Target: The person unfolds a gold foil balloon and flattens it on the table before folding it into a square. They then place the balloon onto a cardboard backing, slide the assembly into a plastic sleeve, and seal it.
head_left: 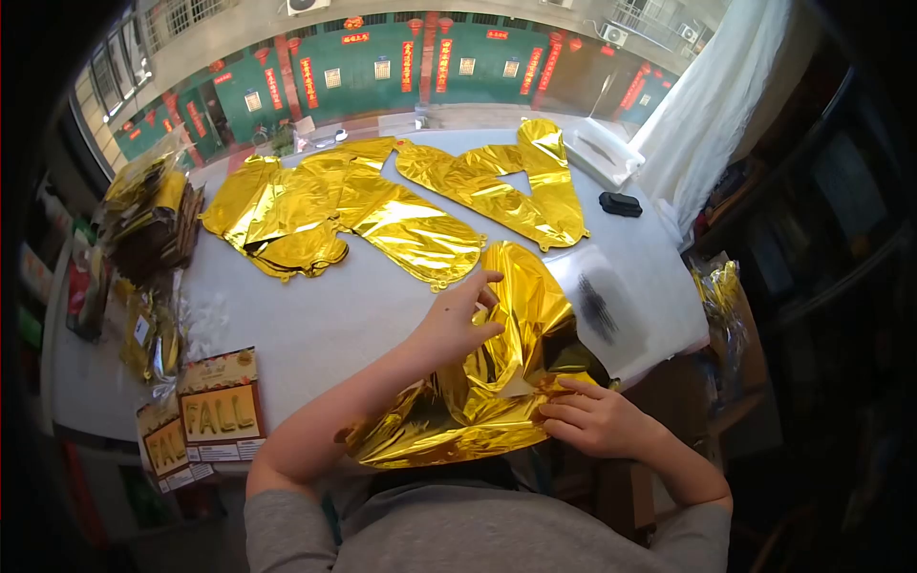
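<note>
Left of the hands (600, 420), bags (162, 320) hold gold foil (143, 358).

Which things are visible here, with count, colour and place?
Handled foil: 1, gold, near edge
Overlapping foils: count unclear, gold, far side
A-shaped foil: 1, gold, right of those
FALL packages: 2, brown-gold, near left
Stacked packets: count unclear, brown, left
Bagged foil: count unclear, gold, both sides
Small object: 1, black, far right
Tray-like item: 1, white, far right
Smudged sheet: 1, pale, right
Curtain: 1, white, upper right
Table: 1, white, centre
Wall: 1, green, outside
Left hand: 1, over foil
Right hand: 1, on foil
</note>
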Motion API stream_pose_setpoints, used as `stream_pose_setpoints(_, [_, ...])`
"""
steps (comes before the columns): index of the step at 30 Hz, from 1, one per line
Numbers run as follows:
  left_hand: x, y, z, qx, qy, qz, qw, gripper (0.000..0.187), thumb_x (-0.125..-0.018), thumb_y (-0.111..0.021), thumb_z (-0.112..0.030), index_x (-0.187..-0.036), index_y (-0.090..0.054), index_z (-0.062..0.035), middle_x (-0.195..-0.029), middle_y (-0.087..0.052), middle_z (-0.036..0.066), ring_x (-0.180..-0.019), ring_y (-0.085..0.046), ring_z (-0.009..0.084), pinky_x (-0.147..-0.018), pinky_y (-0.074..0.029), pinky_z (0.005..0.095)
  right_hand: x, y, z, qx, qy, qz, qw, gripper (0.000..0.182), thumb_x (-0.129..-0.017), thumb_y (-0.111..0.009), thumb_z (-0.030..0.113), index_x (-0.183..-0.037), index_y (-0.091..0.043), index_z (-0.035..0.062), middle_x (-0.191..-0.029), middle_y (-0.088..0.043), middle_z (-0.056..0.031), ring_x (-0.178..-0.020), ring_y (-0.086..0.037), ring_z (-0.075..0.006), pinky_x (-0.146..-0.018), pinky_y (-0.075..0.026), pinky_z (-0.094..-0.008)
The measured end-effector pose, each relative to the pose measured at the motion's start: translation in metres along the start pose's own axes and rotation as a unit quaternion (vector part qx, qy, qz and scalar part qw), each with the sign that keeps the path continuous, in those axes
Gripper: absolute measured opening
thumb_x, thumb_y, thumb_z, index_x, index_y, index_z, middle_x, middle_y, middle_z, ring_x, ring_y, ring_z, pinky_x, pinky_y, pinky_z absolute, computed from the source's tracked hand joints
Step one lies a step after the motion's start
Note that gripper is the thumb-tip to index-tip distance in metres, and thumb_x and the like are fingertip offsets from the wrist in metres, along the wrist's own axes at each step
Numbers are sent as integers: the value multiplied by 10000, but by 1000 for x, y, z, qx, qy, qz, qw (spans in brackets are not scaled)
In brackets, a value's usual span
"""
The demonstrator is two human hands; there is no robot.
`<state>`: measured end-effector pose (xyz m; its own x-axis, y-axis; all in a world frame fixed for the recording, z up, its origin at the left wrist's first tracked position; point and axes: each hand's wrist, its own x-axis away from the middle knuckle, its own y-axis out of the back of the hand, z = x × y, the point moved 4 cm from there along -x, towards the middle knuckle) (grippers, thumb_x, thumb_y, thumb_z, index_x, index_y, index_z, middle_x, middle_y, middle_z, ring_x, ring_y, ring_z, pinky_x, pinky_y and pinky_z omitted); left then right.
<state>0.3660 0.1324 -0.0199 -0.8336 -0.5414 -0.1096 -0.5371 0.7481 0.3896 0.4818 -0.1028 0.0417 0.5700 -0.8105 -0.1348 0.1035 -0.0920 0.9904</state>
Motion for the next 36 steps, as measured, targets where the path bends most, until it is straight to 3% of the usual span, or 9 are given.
stream_pose_setpoints(6, [73, 63, -65, -113, -60, -142, 982, 492, -873, -744, 37, -1348, -677, -70, -1239, -688, 66, -802, -615, 113, -669, -529, 248, -4, 4, -6, -37, -33, -25, 998, 195, -833, -755, 102, -1018, -693, 110, -1127, -758, -24, -1054, -734, -202, -1109, -537, -455])
stream_pose_setpoints(11, [111, 93, -11, -107, -17, -221, 969, 458, -877, -766, 11, -1327, -704, -50, -1278, -679, 66, -802, -613, 109, -643, -522, 235, -40, -10, -26, -107, -7, -21, 994, 163, -894, -772, 169, -1021, -690, 108, -1037, -753, -45, -980, -733, -233, -1078, -548, -452])
stream_pose_setpoints(13, [117, 105, 10, -148, 9, -195, 970, 457, -870, -800, -42, -1317, -708, -34, -1265, -687, 61, -792, -606, 111, -642, -532, 249, -58, -20, -36, -188, -8, 65, 980, 180, -926, -782, 230, -1030, -696, 112, -957, -741, -73, -906, -726, -258, -942, -586, -423])
stream_pose_setpoints(16, [124, 122, 20, -230, 23, -183, 956, 489, -843, -845, -120, -1304, -710, -27, -1241, -692, 98, -942, -662, 223, -792, -564, 325, -94, -19, -67, -240, -105, -15, 965, 153, -965, -763, 252, -969, -735, 102, -836, -715, -93, -761, -698, -307, -658, -538, -383])
stream_pose_setpoints(18, [128, 129, 21, -304, 30, -162, 938, 518, -831, -857, -193, -1298, -706, -28, -1244, -686, 138, -1151, -649, 343, -975, -536, 403, -116, -29, -102, -156, -140, -126, 970, 118, -938, -740, 150, -1035, -736, 83, -913, -722, -98, -803, -714, -316, -700, -560, -397])
stream_pose_setpoints(21, [132, 140, 11, -377, 97, -131, 912, 512, -844, -845, -230, -1293, -706, -29, -1256, -680, 143, -1174, -641, 346, -994, -533, 422, -147, -46, -138, -129, -118, -155, 972, 181, -931, -734, 130, -1104, -725, 77, -1077, -720, -83, -934, -719, -307, -767, -592, -397])
stream_pose_setpoints(29, [118, 167, 12, -515, 102, -155, 837, 630, -869, -832, -338, -1352, -620, 6, -1182, -665, 134, -1140, -633, 333, -925, -557, 440, -173, -75, -147, -6, -34, -72, 997, 224, -921, -684, 144, -1133, -675, 74, -1007, -676, -71, -953, -711, -273, -772, -607, -386])
stream_pose_setpoints(31, [104, 160, -7, -563, 228, -110, 787, 654, -884, -820, -368, -1360, -601, 23, -1134, -651, 143, -1109, -634, 322, -901, -558, 437, -175, -74, -149, 28, -6, -69, 997, 216, -921, -671, 137, -1126, -668, 68, -981, -667, -71, -941, -712, -267, -760, -610, -380])
stream_pose_setpoints(36, [70, 100, -5, -454, 25, -66, 888, 672, -919, -788, -328, -1448, -542, 6, -1305, -605, 202, -1243, -585, 369, -1046, -506, 434, -183, -76, -151, 58, 9, -32, 998, 176, -897, -682, 137, -1052, -672, 55, -942, -680, -83, -902, -720, -280, -739, -602, -393])
